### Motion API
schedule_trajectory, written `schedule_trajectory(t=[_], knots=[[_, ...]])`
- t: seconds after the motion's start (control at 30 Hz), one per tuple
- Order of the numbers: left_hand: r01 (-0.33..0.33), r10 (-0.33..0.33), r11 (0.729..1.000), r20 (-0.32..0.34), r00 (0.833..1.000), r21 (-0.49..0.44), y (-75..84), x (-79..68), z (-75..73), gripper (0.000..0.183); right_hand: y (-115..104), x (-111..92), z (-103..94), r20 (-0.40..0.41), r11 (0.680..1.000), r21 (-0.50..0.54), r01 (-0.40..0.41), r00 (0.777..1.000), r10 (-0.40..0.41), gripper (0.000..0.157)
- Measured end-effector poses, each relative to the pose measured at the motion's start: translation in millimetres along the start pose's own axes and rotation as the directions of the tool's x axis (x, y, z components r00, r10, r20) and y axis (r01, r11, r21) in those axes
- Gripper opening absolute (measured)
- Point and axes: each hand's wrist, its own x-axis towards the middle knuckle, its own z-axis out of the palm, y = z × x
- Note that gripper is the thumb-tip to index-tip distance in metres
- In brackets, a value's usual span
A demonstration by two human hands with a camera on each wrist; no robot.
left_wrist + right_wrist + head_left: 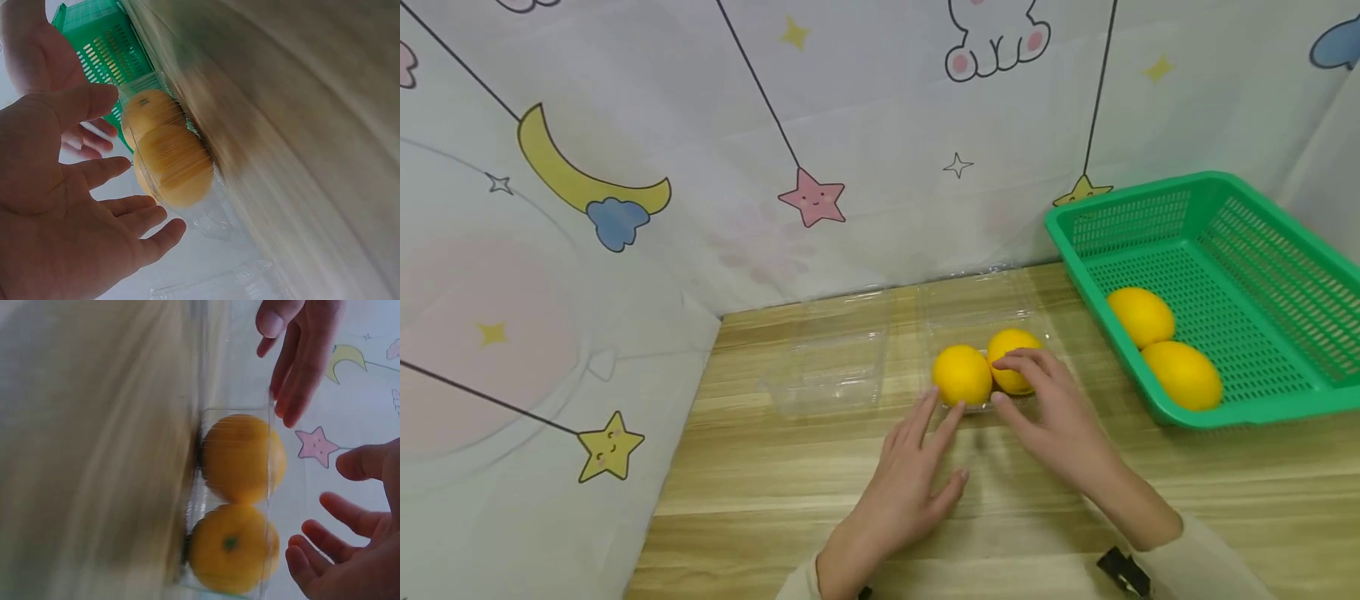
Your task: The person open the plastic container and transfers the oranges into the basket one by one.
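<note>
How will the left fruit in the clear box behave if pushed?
The left fruit looks round, so likely apt to roll. Walls of the clear box and the neighbouring fruit would probably check it. Its plump, smooth look suggests firmness, maybe slipperiness.

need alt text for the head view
A person's left hand and right hand, fingers apart, are close to two yellow fruits in a clear container on a wooden-looking table. At right, a green basket holds two similar fruits; at left is another clear container. A cartoon-patterned backdrop hangs behind.
</note>
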Motion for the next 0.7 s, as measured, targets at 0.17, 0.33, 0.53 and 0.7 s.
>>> schedule_trajectory(t=[0.17, 0.33, 0.53, 0.7], knots=[[-0.011, 0.011, 1.0, -0.002, 1.0, 0.024, 0.7, -1.4, 0.3, 0.077, -6.7, 23.5, 9.8, 0.095, 0.993, -0.092, 0.077, 0.993, -0.068, 0.041], [0.0, -0.001, 0.999, 0.017, 1.0, 0.054, 1.6, -0.9, -0.8, 0.075, -9.3, 44.1, 18.7, 0.184, 0.976, -0.191, 0.108, 0.98, -0.072, 0.048], [0.03, -0.033, 0.997, 0.043, 0.999, 0.067, 3.0, -0.6, -1.1, 0.075, -11.4, 54.0, 28.6, 0.294, 0.95, -0.299, 0.095, 0.956, -0.003, 0.054], [0.026, -0.031, 0.995, 0.054, 0.998, 0.099, 3.3, 0.1, -2.8, 0.076, -14.0, 60.3, 30.3, 0.342, 0.919, -0.385, 0.086, 0.938, 0.055, 0.059]])
